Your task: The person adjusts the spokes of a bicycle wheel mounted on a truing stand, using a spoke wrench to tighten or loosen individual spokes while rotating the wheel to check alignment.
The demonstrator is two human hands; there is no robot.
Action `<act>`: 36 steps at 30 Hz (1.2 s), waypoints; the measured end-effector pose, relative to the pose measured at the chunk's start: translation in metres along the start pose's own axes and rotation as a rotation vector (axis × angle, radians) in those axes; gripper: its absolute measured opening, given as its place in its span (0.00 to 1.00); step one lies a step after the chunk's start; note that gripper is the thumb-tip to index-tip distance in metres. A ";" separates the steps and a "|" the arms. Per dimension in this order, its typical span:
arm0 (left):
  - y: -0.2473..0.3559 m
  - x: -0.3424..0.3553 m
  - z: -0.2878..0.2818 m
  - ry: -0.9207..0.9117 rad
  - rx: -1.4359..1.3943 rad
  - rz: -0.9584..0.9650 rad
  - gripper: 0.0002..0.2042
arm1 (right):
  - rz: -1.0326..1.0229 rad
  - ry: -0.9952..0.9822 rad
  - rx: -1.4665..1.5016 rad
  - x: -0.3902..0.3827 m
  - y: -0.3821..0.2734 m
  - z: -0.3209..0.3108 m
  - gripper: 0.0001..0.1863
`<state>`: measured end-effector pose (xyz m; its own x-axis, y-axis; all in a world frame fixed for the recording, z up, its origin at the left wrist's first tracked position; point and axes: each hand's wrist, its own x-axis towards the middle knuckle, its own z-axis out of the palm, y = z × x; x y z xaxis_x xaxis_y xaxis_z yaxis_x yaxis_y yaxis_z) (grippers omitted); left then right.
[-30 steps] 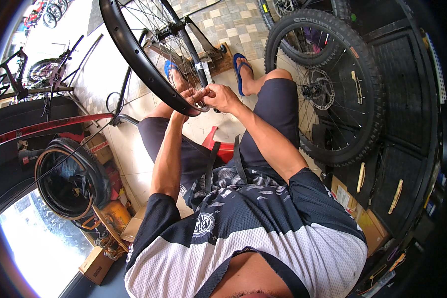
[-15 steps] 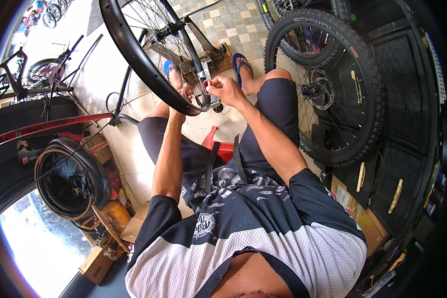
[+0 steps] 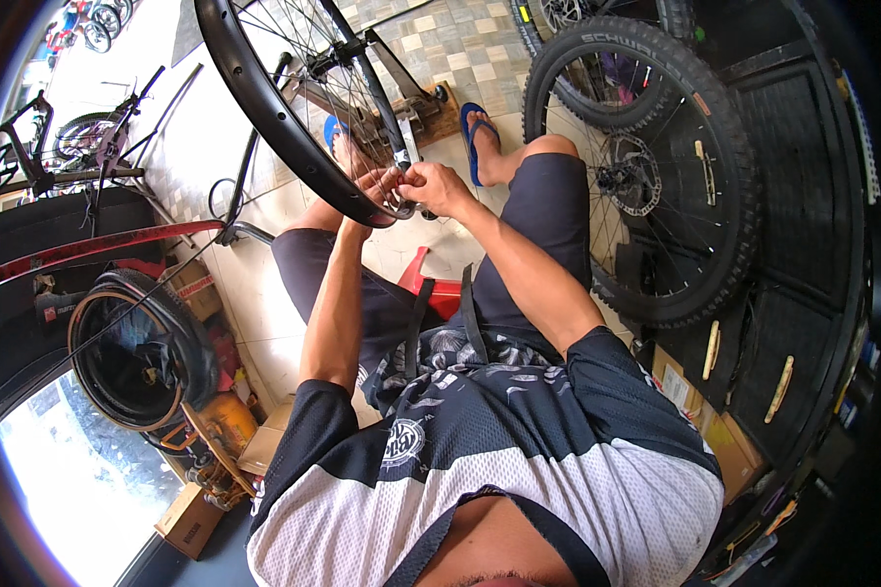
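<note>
A bare black bicycle rim point(image 3: 264, 117) with steel spokes stands in a truing stand point(image 3: 401, 108) in front of me. My left hand point(image 3: 374, 186) pinches the near edge of the rim, fingers on a spoke end. My right hand point(image 3: 439, 186) meets it there, fingers closed on something small at the rim; I cannot tell what it is. Both forearms reach up from my lap. My feet in blue sandals point(image 3: 475, 137) rest on the tiled floor beyond the rim.
A large knobby-tyred wheel point(image 3: 656, 176) with a disc rotor leans at right against black mats. A red stool point(image 3: 431, 289) is under me. At left lie a red bike frame point(image 3: 88, 249), a tyre on a rim point(image 3: 137, 352) and cardboard boxes point(image 3: 201, 519).
Both hands stay together at the rim's near edge; they shifted slightly along it and the rim seems to have turned a little.
</note>
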<state>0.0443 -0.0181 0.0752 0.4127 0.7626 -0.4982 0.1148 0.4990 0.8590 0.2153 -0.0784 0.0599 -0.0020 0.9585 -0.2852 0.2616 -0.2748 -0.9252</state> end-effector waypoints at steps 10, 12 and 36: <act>0.004 -0.010 0.003 0.046 -0.038 -0.147 0.14 | -0.082 -0.149 0.279 0.010 0.017 0.002 0.11; 0.002 -0.007 0.000 0.051 -0.088 -0.197 0.12 | -0.031 -0.145 0.374 0.015 0.022 0.008 0.14; 0.013 -0.012 0.004 0.087 0.149 -0.060 0.18 | -0.027 -0.053 0.102 -0.005 -0.004 -0.006 0.14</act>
<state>0.0444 -0.0218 0.0929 0.3225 0.7691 -0.5518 0.2723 0.4829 0.8323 0.2200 -0.0818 0.0668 -0.0592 0.9611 -0.2697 0.1611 -0.2574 -0.9528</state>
